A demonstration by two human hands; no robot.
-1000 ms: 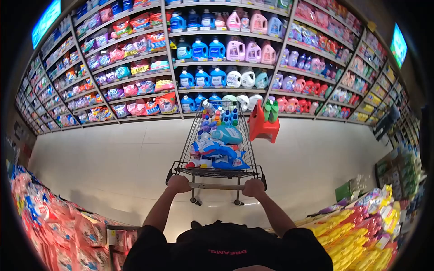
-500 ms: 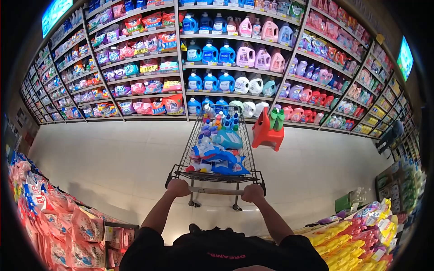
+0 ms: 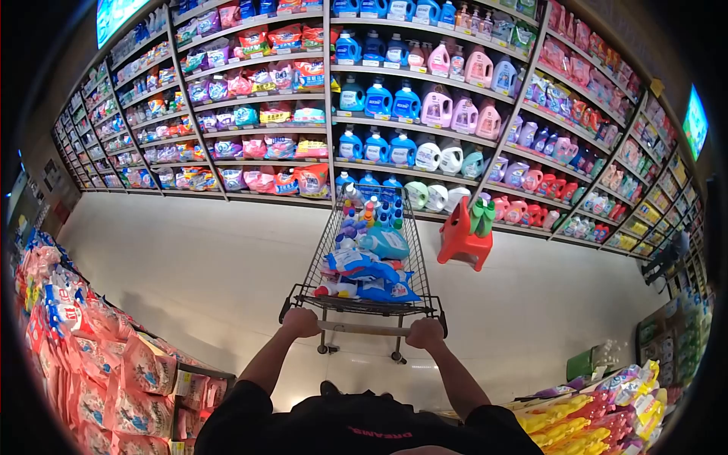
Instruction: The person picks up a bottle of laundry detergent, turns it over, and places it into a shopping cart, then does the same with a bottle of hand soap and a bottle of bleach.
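Observation:
My left hand (image 3: 302, 322) is wrapped round the left end of the handle (image 3: 364, 328) of a wire shopping cart (image 3: 356, 305). At the handle's right end my right hand (image 3: 425, 333) grips the same bar, both arms stretched forward. Inside the cart, blue-and-white bags (image 3: 388, 289) lie nearest me. A large teal bottle (image 3: 384, 243) rests on its side beyond them, and several smaller bottles with coloured caps (image 3: 369, 214) stand toward the far end.
Shelves (image 3: 409, 163) of detergent bottles and bags run across the aisle ahead. A red plastic stool (image 3: 465, 241) with green bottles (image 3: 481, 218) stands right of the cart. Pink bags (image 3: 144, 364) are stacked at left, yellow packs (image 3: 569, 417) at right. A person (image 3: 669, 254) is at far right.
The shelves and red stool have shifted right in view, and the stool sits slightly lower and nearer. Both hands keep their grip on the cart handle.

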